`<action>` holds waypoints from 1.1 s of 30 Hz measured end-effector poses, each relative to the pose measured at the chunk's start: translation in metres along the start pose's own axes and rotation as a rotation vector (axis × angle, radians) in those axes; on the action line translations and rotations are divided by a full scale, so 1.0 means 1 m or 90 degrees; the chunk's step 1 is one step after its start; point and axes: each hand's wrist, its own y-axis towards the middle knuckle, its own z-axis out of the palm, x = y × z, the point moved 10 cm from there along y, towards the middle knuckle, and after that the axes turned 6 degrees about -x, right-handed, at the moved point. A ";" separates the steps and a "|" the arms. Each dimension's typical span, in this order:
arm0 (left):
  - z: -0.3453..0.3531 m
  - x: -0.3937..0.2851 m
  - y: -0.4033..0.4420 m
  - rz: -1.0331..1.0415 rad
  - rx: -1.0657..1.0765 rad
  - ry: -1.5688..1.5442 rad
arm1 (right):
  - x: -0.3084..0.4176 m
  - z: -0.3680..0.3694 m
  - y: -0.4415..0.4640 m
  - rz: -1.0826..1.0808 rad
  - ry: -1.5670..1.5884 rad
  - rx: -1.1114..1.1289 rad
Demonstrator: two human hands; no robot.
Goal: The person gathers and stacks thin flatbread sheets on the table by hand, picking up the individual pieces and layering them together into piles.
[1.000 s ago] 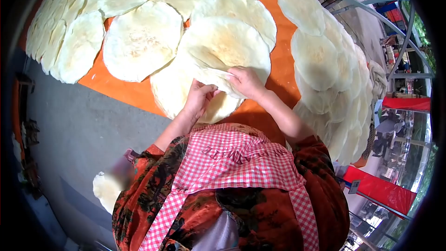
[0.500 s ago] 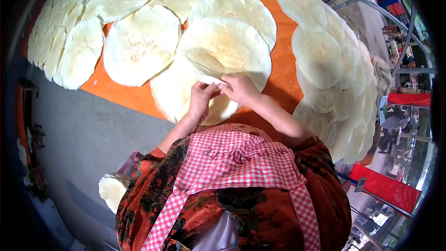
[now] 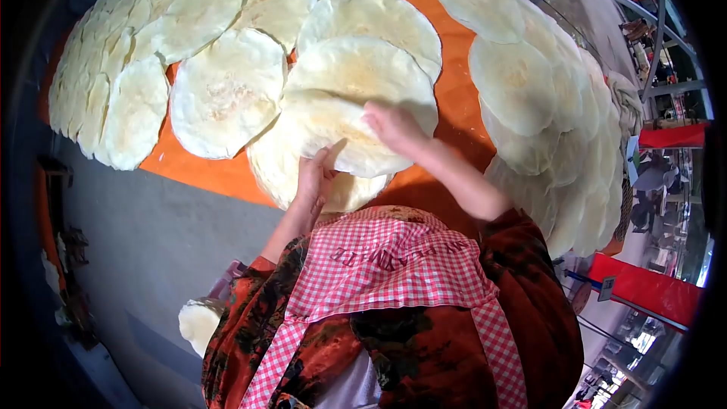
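Left hand [image 3: 315,176]: pinching thin, round, cream-coloured flatbread [image 3: 341,125] at its near edge
Right hand [image 3: 392,132]: blurred, curled; cannot tell its grip
Handling: light pinch, lest it tear

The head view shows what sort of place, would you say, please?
Probably a small flatbread workshop or food stall, judging by the many thin flatbreads spread out and overlapping, the broad orange surface beneath them, and the camera wearer's checked apron.
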 end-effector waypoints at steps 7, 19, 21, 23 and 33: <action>-0.027 0.015 0.022 0.052 -0.065 0.182 | 0.046 0.028 -0.050 -0.230 -0.109 -0.259; -0.050 -0.088 0.010 0.100 -0.003 0.080 | -0.217 -0.248 -0.134 0.254 0.591 -0.407; -0.049 -0.091 0.008 0.101 -0.029 0.109 | -0.299 -0.243 -0.188 0.334 0.504 -0.485; -0.066 -0.076 0.036 0.069 -0.002 0.128 | -0.387 -0.217 -0.237 0.406 0.340 -0.496; -0.032 -0.063 0.034 -0.032 0.085 0.177 | -0.332 -0.245 -0.234 0.393 0.310 -0.550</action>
